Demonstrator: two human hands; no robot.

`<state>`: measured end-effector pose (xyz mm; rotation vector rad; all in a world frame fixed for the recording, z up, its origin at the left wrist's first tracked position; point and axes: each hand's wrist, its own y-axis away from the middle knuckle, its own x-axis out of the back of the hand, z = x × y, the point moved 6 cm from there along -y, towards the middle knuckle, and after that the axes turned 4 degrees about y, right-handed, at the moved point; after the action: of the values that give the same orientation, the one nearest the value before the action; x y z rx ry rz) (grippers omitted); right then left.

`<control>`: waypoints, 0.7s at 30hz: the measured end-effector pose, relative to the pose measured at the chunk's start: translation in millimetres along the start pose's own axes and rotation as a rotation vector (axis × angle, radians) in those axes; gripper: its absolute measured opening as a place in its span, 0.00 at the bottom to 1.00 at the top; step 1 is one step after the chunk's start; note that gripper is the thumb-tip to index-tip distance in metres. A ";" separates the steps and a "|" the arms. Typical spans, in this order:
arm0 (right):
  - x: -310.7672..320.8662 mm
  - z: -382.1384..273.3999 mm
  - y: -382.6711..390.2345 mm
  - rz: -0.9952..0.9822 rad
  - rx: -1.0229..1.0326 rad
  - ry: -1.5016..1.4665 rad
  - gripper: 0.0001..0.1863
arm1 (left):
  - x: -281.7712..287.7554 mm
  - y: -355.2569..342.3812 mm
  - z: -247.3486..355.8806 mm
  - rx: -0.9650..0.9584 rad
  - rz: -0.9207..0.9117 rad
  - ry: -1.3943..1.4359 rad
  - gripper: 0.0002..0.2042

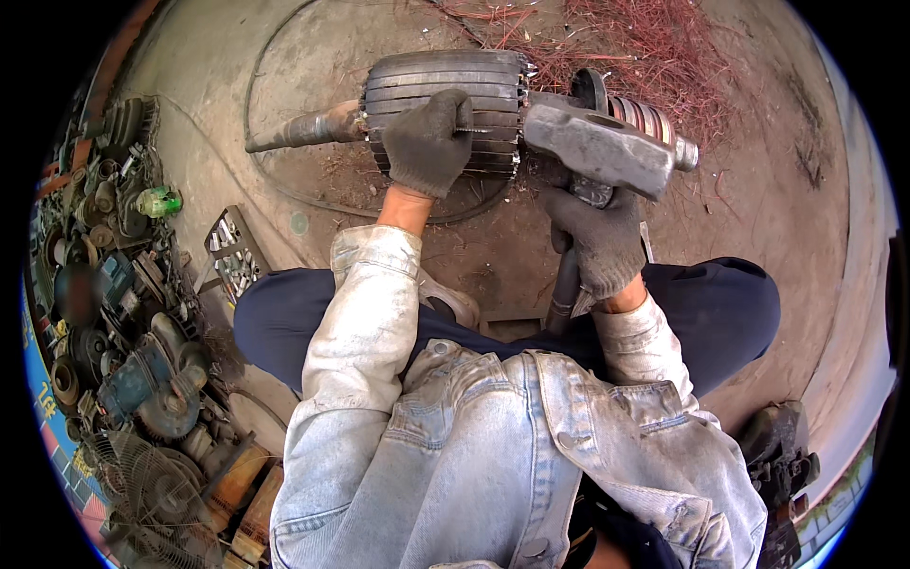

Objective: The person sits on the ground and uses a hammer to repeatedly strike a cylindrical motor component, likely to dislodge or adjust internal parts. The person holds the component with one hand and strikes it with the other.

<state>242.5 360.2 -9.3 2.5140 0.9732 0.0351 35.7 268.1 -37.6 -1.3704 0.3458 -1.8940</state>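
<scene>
A slotted motor rotor (445, 68) lies sideways on the ground in front of me, its shaft (318, 129) sticking out to the left. At its right end are copper-coloured rings (640, 116). My left hand (428, 142), in a dark glove, is closed against the rotor's slotted face. A thin metal strip (474, 131) pokes out of that fist to the right; the rest of it is hidden. My right hand (599, 239), also gloved, is wrapped round the handle of a heavy sledgehammer (602, 147). The hammer's head is raised, covering part of the rotor's right shaft.
Red wire scraps (654, 47) spread over the ground at the far right. A dark cable (249, 85) loops round the rotor. To my left sit a tray of small metal parts (237, 251), a green bottle (159, 201) and heaped motor scrap (142, 379). Dark machinery (777, 455) stands at lower right.
</scene>
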 end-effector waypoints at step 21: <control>-25.4 3.6 -5.8 -0.020 0.116 0.246 0.09 | 16.2 -20.0 -13.5 0.042 0.026 -0.058 0.09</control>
<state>220.3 346.1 -11.6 2.6503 1.1244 0.2967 13.0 267.3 -19.5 -1.3833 0.2925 -1.8262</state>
